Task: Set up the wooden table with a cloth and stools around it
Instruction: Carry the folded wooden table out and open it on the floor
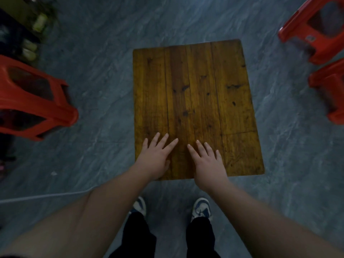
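both the left hand (155, 159) and right hand (208, 162) are lying released, fingers spread, over the bare wooden table (195, 86). red stools (35, 101) are standing well apart; no cloth is showing, risking stools being placed first.

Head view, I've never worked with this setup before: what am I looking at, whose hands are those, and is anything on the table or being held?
There is no machine here. A person wears one wide camera on the head, so you look down past their arms to their shoes on a grey floor.

The left hand and the right hand are both spread, fingers straight, over the near end of the wooden table. Neither holds anything.

The table top is bare wood; no cloth shows anywhere in view.

Red plastic stools stand away from the table: one on the left and two on the right, a farther one and a nearer one. Dim, blurred objects lie at the upper left.
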Tool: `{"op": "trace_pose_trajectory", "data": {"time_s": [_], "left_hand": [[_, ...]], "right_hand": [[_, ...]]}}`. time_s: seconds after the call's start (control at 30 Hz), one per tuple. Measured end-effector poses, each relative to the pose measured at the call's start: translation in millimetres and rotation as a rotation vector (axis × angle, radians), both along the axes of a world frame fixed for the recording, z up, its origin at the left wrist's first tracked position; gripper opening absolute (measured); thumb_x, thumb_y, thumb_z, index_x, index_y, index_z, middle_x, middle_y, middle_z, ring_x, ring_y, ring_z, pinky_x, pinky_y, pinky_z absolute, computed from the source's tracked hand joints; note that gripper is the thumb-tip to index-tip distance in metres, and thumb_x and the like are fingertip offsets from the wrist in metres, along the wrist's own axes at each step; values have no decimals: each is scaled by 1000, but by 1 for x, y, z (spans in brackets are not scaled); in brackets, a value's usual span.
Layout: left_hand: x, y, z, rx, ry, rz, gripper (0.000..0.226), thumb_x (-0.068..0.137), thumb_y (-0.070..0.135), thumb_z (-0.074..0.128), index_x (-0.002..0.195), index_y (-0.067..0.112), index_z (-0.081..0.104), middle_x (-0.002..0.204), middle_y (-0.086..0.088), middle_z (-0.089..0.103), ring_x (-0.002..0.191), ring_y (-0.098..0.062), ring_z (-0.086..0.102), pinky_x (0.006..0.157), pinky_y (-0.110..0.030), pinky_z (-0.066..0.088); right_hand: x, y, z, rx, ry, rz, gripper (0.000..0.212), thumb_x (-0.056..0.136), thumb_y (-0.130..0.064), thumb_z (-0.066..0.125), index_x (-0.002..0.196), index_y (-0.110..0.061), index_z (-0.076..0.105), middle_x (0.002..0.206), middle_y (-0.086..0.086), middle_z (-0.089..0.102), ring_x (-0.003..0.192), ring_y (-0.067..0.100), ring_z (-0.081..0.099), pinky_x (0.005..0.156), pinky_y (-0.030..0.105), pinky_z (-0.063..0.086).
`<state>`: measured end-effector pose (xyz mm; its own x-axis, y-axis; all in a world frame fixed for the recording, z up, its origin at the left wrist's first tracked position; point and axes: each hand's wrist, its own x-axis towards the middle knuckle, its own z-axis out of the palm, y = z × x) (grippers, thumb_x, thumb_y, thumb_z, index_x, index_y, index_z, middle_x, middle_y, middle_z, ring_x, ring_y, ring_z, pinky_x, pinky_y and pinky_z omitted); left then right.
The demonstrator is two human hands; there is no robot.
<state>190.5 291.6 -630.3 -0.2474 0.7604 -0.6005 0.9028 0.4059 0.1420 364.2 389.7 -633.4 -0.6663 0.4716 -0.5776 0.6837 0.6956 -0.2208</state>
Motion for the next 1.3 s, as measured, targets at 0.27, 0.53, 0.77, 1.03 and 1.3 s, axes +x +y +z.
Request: {"op": "trace_pose_trajectory", "data": {"time_s": [0.27, 0.53, 0.77, 1.03, 1.3], "left_hand": [[-97, -2, 6, 33, -129, -77, 72, 98, 26, 43, 155, 38, 0, 166, 2, 0, 152, -23, -5, 123, -48, 4], [-212, 2, 3, 53, -188, -361, 76, 95, 21, 46, 156, 34, 2, 166, -1, 0, 152, -25, -4, 123, -47, 7], [-261, 63, -15, 77, -143, -601, 83, 95, 16, 50, 156, 36, -3, 165, 1, -9, 151, -24, -14, 123, -44, 4], [-298, 152, -49, 11, 12, -956, 92, 94, 31, 56, 151, 44, -16, 163, -2, -20, 147, -30, -25, 118, -62, -3], [-324, 180, -64, 29, -27, -1240, 79, 95, 58, 43, 147, 53, -15, 163, 2, -23, 147, -27, -26, 107, -77, -6]], "right_hand": [[-64, -33, 14, -4, -46, -176, 80, 97, -37, 50, 158, -33, -2, 167, 1, -2, 153, 27, -1, 123, 52, 8], [-157, -88, 31, 53, -81, -480, 73, 97, -32, 43, 158, -31, 4, 167, 1, 4, 153, 26, 3, 123, 49, 12], [-228, -87, -2, 41, -31, -747, 77, 97, -41, 46, 157, -34, -1, 167, 1, -2, 153, 28, -2, 121, 55, 15], [-293, -63, -48, 12, -140, -1014, 90, 90, -67, 40, 155, -34, -13, 166, 7, -14, 149, 43, -15, 109, 77, 9], [-315, -70, -54, 34, -180, -1162, 92, 91, -73, 36, 155, -33, -16, 166, 7, -15, 149, 42, -17, 109, 78, 8]]}}
